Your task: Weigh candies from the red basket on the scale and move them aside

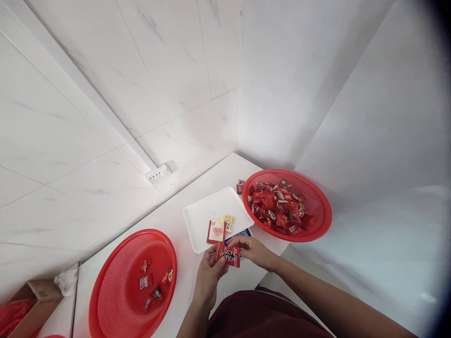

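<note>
Both hands hold a small red snack packet (pixel 231 256) with dark lettering outlined in white, near the front edge of the table. My left hand (pixel 210 272) grips its left side, thumb on top. At its right end, the fingers of my right hand (pixel 256 252) pinch the wrapper. Just beyond them is a white tray (pixel 200 209). In the tray lie a red-edged square packet (pixel 216 231) with a pink-and-white front and a yellow-and-white packet (pixel 229 223). A blue printed item (pixel 243 234) shows partly behind my right hand; its kind is unclear.
A red basket (pixel 326 206) full of red packets stands to the right, with small red packets (pixel 240 187) beside it. Another red basket (pixel 105 286) at left holds several packets. A cardboard box (pixel 44 291) is far left. A wall socket (pixel 158 174) sits above the table.
</note>
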A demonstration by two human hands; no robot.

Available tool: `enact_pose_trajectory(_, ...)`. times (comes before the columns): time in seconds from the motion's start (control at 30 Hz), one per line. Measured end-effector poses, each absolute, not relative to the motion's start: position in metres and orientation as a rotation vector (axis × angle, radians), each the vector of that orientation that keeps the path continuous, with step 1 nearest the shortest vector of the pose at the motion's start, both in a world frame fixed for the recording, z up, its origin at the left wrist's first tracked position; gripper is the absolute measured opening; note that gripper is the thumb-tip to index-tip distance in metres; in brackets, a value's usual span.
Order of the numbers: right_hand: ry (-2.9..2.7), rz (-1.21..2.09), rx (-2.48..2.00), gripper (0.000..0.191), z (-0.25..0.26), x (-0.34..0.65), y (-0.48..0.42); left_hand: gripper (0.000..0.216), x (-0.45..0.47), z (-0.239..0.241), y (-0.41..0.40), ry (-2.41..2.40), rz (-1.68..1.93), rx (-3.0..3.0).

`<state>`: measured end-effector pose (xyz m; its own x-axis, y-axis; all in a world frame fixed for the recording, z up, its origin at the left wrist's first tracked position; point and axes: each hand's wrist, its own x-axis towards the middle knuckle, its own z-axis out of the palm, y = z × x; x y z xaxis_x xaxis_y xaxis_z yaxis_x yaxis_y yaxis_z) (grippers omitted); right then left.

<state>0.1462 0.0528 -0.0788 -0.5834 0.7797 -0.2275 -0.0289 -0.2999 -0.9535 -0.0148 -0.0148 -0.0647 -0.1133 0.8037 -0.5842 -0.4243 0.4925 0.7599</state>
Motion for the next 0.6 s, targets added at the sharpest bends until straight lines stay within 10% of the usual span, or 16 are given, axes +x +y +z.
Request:
enact_pose_trajectory(0.17,-1.028,2.210,-0.997,0.043,-0.078,0.140,0.050,0.044,-0.020,-0.061,-0.014,1.395,1.160,0.540)
enact_pose_trajectory(0.6,-1.473,2.000,-1.139,0.028,-0.079,0.136,0.048,0.034,-0.018,-0.053,-0.004,1.337,1.032,0.617)
